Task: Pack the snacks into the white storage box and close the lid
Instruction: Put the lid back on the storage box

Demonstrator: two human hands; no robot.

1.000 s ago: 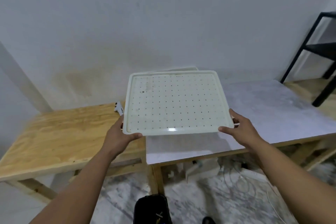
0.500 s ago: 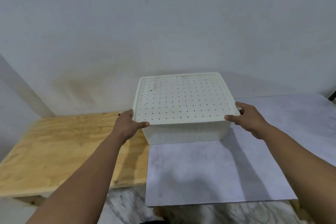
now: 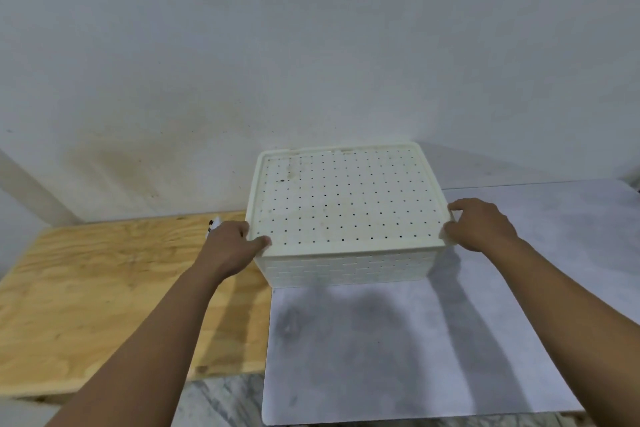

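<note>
The white storage box (image 3: 349,269) stands against the wall, straddling the seam between the two tabletops. Its perforated white lid (image 3: 346,201) lies flat on top of it. My left hand (image 3: 232,248) grips the lid's front left corner, thumb on top. At the lid's right edge, my right hand (image 3: 481,224) holds on with curled fingers. The lid hides the inside of the box, and no snacks show.
A plywood tabletop (image 3: 104,291) lies to the left and a grey marbled tabletop (image 3: 398,350) to the right. A small white object (image 3: 212,226) peeks out behind my left hand. The plain wall rises just behind the box.
The lid was held tilted in the air a second ago; it came down onto the box and now sits level. Both hands stayed on its side edges. My view moved closer.
</note>
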